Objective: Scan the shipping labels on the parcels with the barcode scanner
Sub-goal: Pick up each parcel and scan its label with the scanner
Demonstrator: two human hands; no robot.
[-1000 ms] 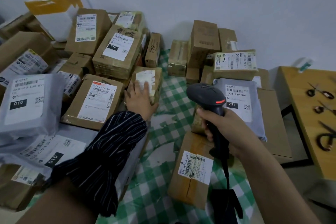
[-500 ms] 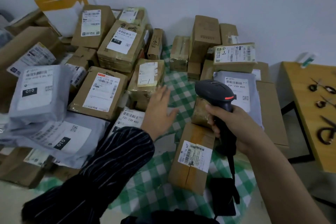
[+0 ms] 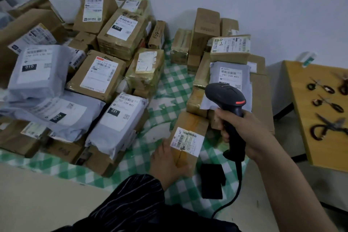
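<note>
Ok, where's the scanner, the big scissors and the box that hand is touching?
Barcode scanner (image 3: 225,96): head view, on its black head.
Large scissors (image 3: 328,123): head view, on the blades.
Cardboard parcel (image 3: 192,123): head view, on bare cardboard above its label.

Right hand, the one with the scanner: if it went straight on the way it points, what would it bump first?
Probably the grey mailer bag just beyond the barcode scanner that the right hand grips; depth is unclear, so maybe the taped brown parcel beside it.
</note>
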